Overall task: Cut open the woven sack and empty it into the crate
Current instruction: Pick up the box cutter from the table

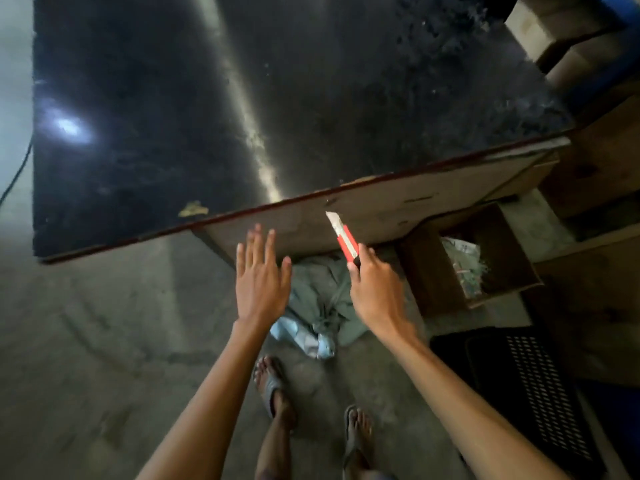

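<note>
Two bare forearms reach forward from the camera, above two sandalled feet on the concrete floor. One large black table fills the upper view. One black perforated crate sits at lower right, near one open wooden box holding scraps. One grey-green sack, crumpled and knotted with a pale blue end, lies on the floor under the table edge, between both hands. Left hand: fingers spread wide, empty. Right hand: fingers wrapped round one red cutter, blade extended. No legible writing.
</note>
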The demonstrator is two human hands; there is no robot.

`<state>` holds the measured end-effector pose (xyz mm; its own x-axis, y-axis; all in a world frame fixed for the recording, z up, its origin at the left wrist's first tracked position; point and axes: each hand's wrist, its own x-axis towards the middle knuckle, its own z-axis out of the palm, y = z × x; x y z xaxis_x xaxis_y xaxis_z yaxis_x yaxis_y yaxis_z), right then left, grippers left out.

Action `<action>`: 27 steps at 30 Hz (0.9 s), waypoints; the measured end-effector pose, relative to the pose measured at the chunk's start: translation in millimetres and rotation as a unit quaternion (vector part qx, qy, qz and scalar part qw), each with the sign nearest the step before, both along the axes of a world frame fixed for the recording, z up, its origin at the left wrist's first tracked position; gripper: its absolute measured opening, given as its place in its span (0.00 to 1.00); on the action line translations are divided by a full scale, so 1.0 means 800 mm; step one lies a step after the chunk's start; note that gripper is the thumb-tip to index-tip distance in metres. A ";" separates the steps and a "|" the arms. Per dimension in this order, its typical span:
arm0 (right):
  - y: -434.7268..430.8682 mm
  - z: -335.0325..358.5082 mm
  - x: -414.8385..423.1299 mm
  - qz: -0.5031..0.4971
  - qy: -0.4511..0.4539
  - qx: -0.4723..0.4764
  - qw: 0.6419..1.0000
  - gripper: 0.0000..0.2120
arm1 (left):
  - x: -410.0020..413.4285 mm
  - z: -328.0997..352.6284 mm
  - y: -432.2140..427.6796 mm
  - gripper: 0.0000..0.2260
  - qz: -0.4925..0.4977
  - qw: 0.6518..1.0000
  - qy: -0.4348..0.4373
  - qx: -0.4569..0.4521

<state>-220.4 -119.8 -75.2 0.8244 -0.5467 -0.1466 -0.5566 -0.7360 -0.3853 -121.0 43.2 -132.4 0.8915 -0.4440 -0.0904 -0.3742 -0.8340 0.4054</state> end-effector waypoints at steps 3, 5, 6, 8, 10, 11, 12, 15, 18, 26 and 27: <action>0.019 -0.033 -0.068 0.017 0.045 0.027 0.998 0.19 | -0.088 -0.036 0.029 0.31 0.027 0.995 0.089 0.023; 0.022 -0.060 -0.103 0.026 0.060 0.037 0.997 0.18 | -0.133 -0.068 0.043 0.31 0.017 0.993 0.109 0.052; 0.020 -0.074 -0.117 0.029 0.064 0.036 0.997 0.17 | -0.149 -0.083 0.048 0.32 0.010 0.992 0.111 0.059; 0.012 -0.108 -0.140 0.035 0.072 0.043 0.996 0.17 | -0.175 -0.114 0.053 0.32 -0.011 0.990 0.119 0.074; 0.003 -0.144 -0.159 0.028 0.076 0.053 0.995 0.16 | -0.191 -0.149 0.053 0.34 -0.044 0.988 0.118 0.087; -0.001 -0.163 -0.167 0.025 0.078 0.055 0.995 0.16 | -0.197 -0.169 0.051 0.35 -0.063 0.987 0.115 0.091; -0.005 -0.184 -0.175 0.021 0.079 0.056 0.995 0.16 | -0.201 -0.191 0.047 0.36 -0.082 0.986 0.108 0.095; -0.019 -0.253 -0.191 0.014 0.061 0.053 0.997 0.16 | -0.202 -0.270 0.034 0.40 -0.163 0.979 0.035 0.114; -0.034 -0.329 -0.194 0.032 0.058 0.032 0.997 0.15 | -0.194 -0.356 0.022 0.43 -0.260 0.955 -0.054 0.134; -0.088 -0.503 -0.155 0.073 -0.029 -0.028 0.997 0.13 | -0.170 -0.532 -0.023 0.48 -0.437 0.873 -0.159 0.145; -0.095 -0.518 -0.149 0.083 -0.036 -0.039 0.995 0.13 | -0.166 -0.542 -0.030 0.44 -0.459 0.859 -0.182 0.137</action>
<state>-339.5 -195.9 -489.5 0.9110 -0.4098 -0.0463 -0.3983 -0.8449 -0.3570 -253.5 19.5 -566.4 0.1688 -0.9812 -0.0939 -0.9853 -0.1655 -0.0416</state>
